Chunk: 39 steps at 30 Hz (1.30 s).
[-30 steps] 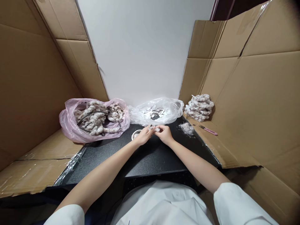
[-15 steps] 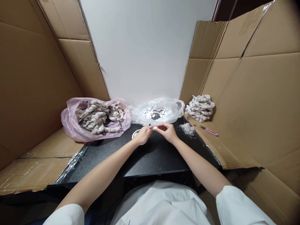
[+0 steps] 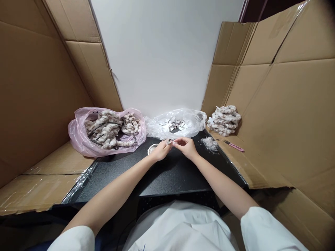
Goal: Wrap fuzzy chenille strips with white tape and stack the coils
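Observation:
My left hand is closed in a pinch above the black tabletop, with a small dark tip showing at its fingers. Just to its right, my right hand pinches too, its fingertips almost meeting those of the left. Between them is a small whitish piece, mostly covered by the fingers; its kind cannot be made out. A round white-rimmed container is partly hidden behind my left hand. Beyond both hands lies a clear plastic bag with many flat whitish and silvery pieces.
A pink plastic bag on the left holds fluffy brown-white strands and dark cords. At right stand a fluffy bundle, a heap of loose fluff and a pink-handled tool. Cardboard walls flank the black table.
My fingertips have shifted slightly around the small piece, and less of it shows between them. Both hands stay in nearly the same place; the other things have not moved.

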Motion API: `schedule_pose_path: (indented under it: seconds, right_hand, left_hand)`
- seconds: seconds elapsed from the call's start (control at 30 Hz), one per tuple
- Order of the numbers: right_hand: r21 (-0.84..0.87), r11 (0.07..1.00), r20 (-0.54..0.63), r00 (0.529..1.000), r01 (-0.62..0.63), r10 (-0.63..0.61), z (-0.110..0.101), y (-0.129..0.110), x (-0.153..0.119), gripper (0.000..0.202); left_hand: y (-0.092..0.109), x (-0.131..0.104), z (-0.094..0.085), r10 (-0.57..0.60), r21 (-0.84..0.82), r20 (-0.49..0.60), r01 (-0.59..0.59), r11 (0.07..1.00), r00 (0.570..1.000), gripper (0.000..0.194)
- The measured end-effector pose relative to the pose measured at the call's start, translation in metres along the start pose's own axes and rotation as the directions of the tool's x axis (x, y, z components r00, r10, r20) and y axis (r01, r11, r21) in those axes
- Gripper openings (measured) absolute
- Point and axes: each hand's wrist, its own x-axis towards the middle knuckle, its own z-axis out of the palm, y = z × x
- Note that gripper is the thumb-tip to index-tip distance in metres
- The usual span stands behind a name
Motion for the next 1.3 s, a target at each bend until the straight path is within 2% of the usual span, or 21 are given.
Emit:
schedule_pose_path:
  seconds: [0.17,0.37,0.53,0.7,0.9,1.13,1.3]
  right_hand:
    - [-0.058,0.997,-0.003,0.999,0.041,-0.042,0.000,-0.002,-0.002,0.025]
    - [-0.235,0.956,-0.025,0.982,0.178,-0.189,0.002,-0.010,-0.007,0.008]
    - [-0.307,0.923,-0.012,0.968,0.234,-0.249,0.003,-0.016,-0.010,0.010]
    - [-0.393,0.871,0.027,0.950,0.296,-0.310,0.004,-0.020,-0.011,0.005]
    - [-0.418,0.833,0.061,0.926,0.362,-0.372,0.007,-0.022,-0.010,0.009]
    - [-0.414,0.834,0.067,0.926,0.365,-0.371,0.004,-0.021,-0.009,0.023]
    - [-0.337,0.879,0.079,0.940,0.338,-0.332,-0.003,-0.024,-0.009,0.013]
  left_hand:
    - [0.005,0.001,0.001,-0.042,-0.037,0.075,0.045,0.998,0.996,0.039]
    - [0.018,-0.002,0.003,0.003,0.078,0.070,-0.009,0.997,0.998,0.037]
    - [0.033,-0.006,0.003,0.025,0.155,0.079,-0.037,0.987,0.997,0.039]
    - [0.038,-0.006,0.001,0.054,0.210,0.076,-0.069,0.975,0.996,0.034]
    - [0.037,-0.005,0.001,0.069,0.216,0.087,-0.086,0.973,0.994,0.019]
    - [0.020,-0.001,-0.003,0.062,0.093,0.068,-0.068,0.993,0.996,0.018]
    - [0.009,0.002,-0.007,0.041,0.030,0.019,-0.041,0.999,0.999,0.017]
